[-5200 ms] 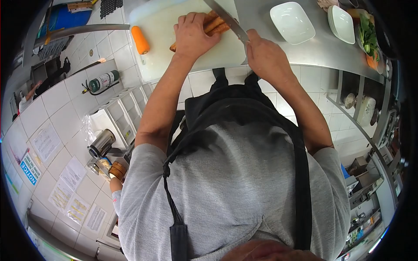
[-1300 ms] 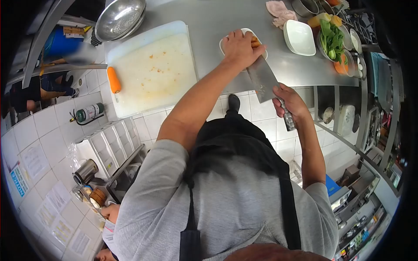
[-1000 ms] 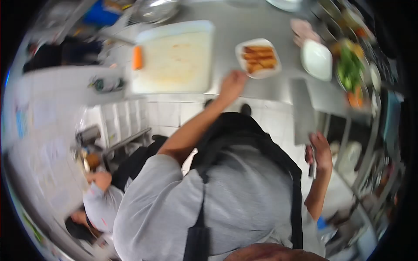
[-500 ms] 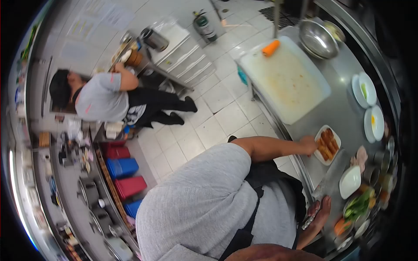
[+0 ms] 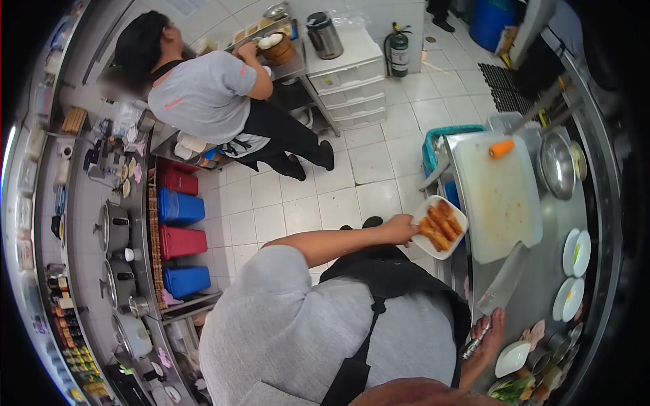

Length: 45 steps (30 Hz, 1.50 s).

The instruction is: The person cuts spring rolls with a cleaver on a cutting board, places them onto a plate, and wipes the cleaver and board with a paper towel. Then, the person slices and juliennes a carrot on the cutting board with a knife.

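Observation:
My left hand (image 5: 401,230) grips the near edge of a white square dish (image 5: 449,252) and holds it out past the counter's left edge. Several golden-brown fried rolls (image 5: 440,224) lie in the dish. Lower right, my right hand (image 5: 489,333) is wrapped around the handle of a cleaver (image 5: 503,281). Its broad blade points up over the steel counter, the tip close to the cutting board's lower corner. On that white cutting board (image 5: 504,216) rests a peeled carrot piece (image 5: 501,149).
Metal bowls (image 5: 558,166) and white plates (image 5: 576,252) line the counter's right side. A white dish (image 5: 512,358) and greens (image 5: 512,389) sit nearer me. A co-worker (image 5: 206,88) stands upper left. Beyond are drawers (image 5: 352,84), a fire extinguisher (image 5: 398,51) and lidded bins (image 5: 181,206).
My left hand has lifted the dish of rolls off the counter and brought it leftward over the edge. The cleaver remains in my right hand. The camera view has shifted.

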### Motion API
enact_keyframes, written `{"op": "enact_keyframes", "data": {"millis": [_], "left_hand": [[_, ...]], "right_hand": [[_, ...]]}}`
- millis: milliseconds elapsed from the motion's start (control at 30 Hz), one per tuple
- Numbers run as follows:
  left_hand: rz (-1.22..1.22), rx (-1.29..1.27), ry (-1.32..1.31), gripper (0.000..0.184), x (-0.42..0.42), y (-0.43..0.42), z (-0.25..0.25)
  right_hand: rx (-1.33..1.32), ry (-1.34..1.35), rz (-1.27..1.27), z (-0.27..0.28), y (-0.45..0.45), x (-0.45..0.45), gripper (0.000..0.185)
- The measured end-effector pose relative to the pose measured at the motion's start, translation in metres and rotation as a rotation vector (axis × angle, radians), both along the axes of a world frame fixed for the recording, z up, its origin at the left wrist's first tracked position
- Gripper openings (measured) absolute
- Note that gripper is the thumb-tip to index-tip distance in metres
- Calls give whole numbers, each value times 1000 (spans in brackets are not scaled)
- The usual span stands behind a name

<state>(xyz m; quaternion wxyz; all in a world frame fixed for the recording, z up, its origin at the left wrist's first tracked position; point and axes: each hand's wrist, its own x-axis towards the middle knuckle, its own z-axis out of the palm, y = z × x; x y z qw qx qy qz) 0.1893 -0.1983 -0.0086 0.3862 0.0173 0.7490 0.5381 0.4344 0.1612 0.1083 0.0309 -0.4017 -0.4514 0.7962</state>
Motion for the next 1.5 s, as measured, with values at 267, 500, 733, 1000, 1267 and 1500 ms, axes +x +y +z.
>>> {"op": "enact_keyframes", "data": {"millis": [267, 500, 733, 1000, 1267, 1500], "left_hand": [[558, 35, -100, 35, -8, -212, -23], [911, -3, -133, 35, 53, -292, -7], [1377, 82, -220, 32, 180, -294, -3], [1788, 104, -285, 28, 328, -296, 13], [2041, 207, -218, 27, 396, -355, -19], [2076, 232, -201, 31, 452, -443, -55]], "right_hand": [[136, -209, 479, -22, -79, -132, 25], [597, -272, 1073, -64, -130, -229, 16], [558, -244, 1412, -111, -164, -292, 14], [830, -243, 1700, -234, -200, -308, 21], [1285, 369, 2145, -260, -193, -288, 33], [1425, 471, 2411, -301, -251, -272, 32]]}}
